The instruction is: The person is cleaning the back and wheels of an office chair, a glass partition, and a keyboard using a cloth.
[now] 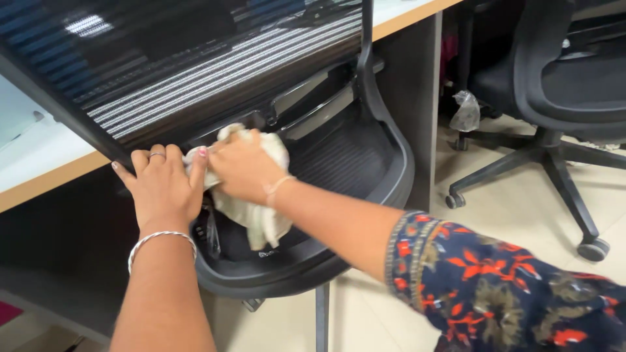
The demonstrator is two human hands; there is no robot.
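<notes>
- Wiping now: my right hand (244,166) is closed around a pale cloth (255,215), pressing it into the back of the seat (352,163), right where the seat meets the mesh backrest (195,65).
- Cloth sits bunched under my palm, with a loose tail hanging down toward the front left of the seat pan.
- My left hand (163,186) lies flat and spread, fingers open, holding nothing; it braces on the left edge of the chair where the backrest frame comes down, and its thumb touches the cloth.
- To do this well, I reckon I should keep that left hand planted so the chair on its wheels doesn't roll or swivel under the push.
- Better to fold the cloth tighter, I think; the dangling tail could drag over the part I've already covered.
- That crease under the backrest looks like a dust trap, so short strokes with fingertips pushed into the gap seem right, then along the curved rim (398,176).
- Seat surface is dark, ribbed and dished, with a smooth black rim around it.
- Room around me: a desk (39,176) with a wood-coloured edge runs behind the chair, a grey panel (407,85) stands at its right end.
- Pale tiled floor (508,221) to the right, a second black office chair (561,78) on castors there, and a crumpled clear plastic bag (466,112) near its base.
</notes>
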